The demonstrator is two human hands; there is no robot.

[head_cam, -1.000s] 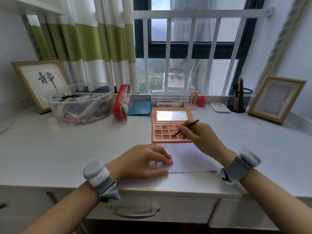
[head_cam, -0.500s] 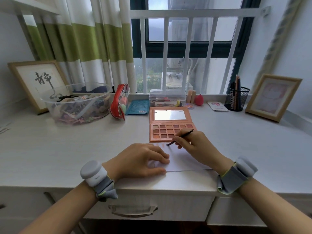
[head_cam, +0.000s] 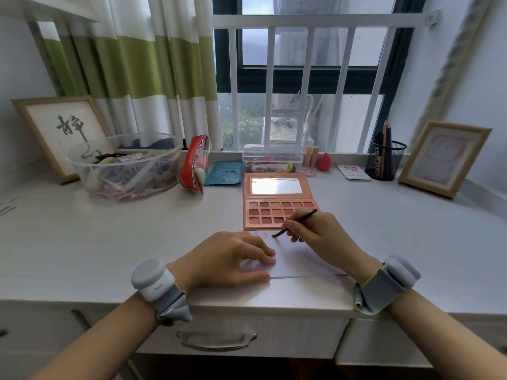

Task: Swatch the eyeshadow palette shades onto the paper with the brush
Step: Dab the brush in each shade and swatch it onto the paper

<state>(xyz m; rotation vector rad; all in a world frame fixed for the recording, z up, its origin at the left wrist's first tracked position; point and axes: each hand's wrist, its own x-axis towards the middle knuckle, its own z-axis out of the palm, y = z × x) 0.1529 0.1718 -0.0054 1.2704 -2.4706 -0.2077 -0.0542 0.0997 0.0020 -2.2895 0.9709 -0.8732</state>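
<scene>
An open peach eyeshadow palette (head_cam: 271, 212) with a mirror in its lid lies on the white desk, its shade pans facing me. Just in front of it lies a white sheet of paper (head_cam: 296, 259) with a few faint pink swatches near its top edge. My left hand (head_cam: 227, 259) rests flat on the paper's left part, pressing it down. My right hand (head_cam: 318, 231) pinches a thin black brush (head_cam: 295, 224); its tip touches the paper's top edge, right below the palette.
A clear bowl (head_cam: 123, 168) of small items, a red pouch (head_cam: 194, 165), a blue sachet (head_cam: 225, 172) and a clear lidded box (head_cam: 273, 159) stand behind the palette. A mesh pencil cup (head_cam: 385, 160) and a framed picture (head_cam: 444, 157) sit at the right. The desk's front edge runs under my wrists.
My right hand has drawn the brush back from the palette's pans to the top of the paper. My left hand has stayed on the sheet.
</scene>
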